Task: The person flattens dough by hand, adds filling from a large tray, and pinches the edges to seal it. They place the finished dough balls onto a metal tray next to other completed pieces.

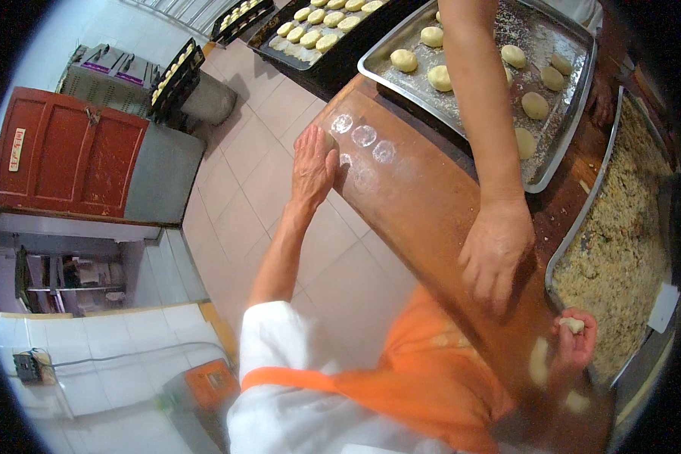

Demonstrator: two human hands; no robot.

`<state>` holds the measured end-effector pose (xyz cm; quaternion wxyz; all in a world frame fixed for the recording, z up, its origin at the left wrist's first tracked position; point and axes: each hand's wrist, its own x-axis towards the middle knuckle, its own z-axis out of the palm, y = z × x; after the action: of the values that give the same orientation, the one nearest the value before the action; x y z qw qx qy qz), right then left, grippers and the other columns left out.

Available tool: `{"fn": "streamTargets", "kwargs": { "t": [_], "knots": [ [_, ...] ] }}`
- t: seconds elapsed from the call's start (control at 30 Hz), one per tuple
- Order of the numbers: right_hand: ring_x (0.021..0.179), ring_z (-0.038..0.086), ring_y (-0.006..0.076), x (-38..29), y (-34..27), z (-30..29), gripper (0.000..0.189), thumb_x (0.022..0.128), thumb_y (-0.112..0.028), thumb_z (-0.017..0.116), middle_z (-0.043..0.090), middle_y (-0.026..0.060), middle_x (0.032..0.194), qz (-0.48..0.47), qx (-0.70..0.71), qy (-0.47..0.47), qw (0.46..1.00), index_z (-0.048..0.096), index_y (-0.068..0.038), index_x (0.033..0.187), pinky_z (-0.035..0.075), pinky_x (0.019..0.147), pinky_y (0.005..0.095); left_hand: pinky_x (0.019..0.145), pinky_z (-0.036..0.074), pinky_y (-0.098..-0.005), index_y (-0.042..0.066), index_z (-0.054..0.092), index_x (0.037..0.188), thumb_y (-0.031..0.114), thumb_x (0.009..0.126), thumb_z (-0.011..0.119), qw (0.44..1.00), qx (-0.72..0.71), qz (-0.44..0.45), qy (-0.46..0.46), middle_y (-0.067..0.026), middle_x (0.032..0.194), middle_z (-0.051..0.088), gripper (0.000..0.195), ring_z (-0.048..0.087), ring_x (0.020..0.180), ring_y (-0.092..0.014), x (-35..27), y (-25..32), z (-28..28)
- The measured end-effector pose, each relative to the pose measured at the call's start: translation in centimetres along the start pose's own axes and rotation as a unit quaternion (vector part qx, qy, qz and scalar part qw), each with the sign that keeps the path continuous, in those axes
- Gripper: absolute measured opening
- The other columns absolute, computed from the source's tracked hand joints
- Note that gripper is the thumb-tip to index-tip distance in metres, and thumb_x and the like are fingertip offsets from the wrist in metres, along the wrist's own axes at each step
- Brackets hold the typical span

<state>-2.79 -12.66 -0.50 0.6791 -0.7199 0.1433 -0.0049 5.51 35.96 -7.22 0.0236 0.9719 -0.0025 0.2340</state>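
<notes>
My left hand [314, 164] is palm down at the table's far left corner, its fingers together around a pale round dough piece [329, 141] that it mostly hides. Beside it, white floury rings [364, 136] mark the wooden tabletop [414, 210]. Low on the right, my right hand [576, 340] has curled fingers around a small lump of dough [572, 324], next to the filling tray's rim. Close to that hand, pale dough pieces [539, 361] lie on the table, blurred. My right forearm is dark and indistinct.
A co-worker's arm [482, 125] reaches across from the top, its blurred hand [498, 249] low over the table. Another hand [602, 102] shows beyond the metal tray [459, 123] of dough rounds. Crumbly filling [613, 244] fills a large tray. Black baking trays [295, 60] hold more rounds.
</notes>
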Motion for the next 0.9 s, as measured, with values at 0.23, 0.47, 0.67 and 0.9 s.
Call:
{"fn": "streamTargets", "kwargs": {
  "t": [0.23, 0.47, 0.67, 0.9],
  "knots": [
    [0.080, 0.048, 0.0128, 1.0, 0.0, -0.9, 0.020, 0.077, 0.005, 0.048, 0.047, 0.0072, 0.097, -0.013, 0.042, -0.082, 0.996, 0.047, -0.004, 0.095, 0.042, 0.068, 0.0226, 0.099, 0.024, -0.0398, -0.007, 0.038, 0.117, 0.018, 0.081, 0.045, 1.000, 0.012, -0.003, -0.012, -0.0235, 0.121, 0.038, 0.045, 0.032, 0.116, -0.035, 0.5, 0.5, 0.7],
    [0.081, 0.052, 0.0167, -0.4, 2.4, -2.8, 0.033, 0.066, 0.004, 0.057, 0.050, 0.0069, 0.093, -0.152, -0.038, -0.068, 0.985, 0.048, -0.004, 0.096, 0.043, 0.077, 0.0284, 0.092, 0.030, -0.0330, 0.000, 0.041, 0.118, 0.026, 0.087, 0.038, 0.898, -0.274, -0.312, 0.148, -0.0167, 0.117, 0.044, 0.040, 0.040, 0.111, -0.026, 1.2, 2.1, -4.1],
    [0.070, 0.051, 0.0117, -1.8, 5.4, -4.5, 0.041, 0.064, 0.006, 0.060, 0.048, 0.0042, 0.084, -0.040, 0.098, -0.107, 0.989, 0.039, -0.007, 0.097, 0.046, 0.056, 0.0232, 0.071, 0.041, -0.0238, 0.003, 0.048, 0.110, 0.011, 0.084, 0.047, 0.846, -0.501, -0.181, 0.023, -0.0066, 0.104, 0.050, 0.027, 0.050, 0.078, -0.010, -5.3, 21.6, -9.6],
    [0.069, 0.051, 0.0071, -2.6, 3.1, -1.8, 0.016, 0.079, -0.003, 0.056, 0.050, 0.0013, 0.076, -0.078, 0.124, -0.128, 0.981, 0.045, -0.003, 0.091, 0.045, 0.062, 0.0191, 0.066, 0.043, -0.0209, 0.000, 0.050, 0.104, -0.004, 0.073, 0.057, 0.755, -0.617, -0.085, -0.205, -0.0061, 0.098, 0.048, 0.032, 0.051, 0.077, -0.010, -8.4, 36.5, -10.8]
  ]
}}
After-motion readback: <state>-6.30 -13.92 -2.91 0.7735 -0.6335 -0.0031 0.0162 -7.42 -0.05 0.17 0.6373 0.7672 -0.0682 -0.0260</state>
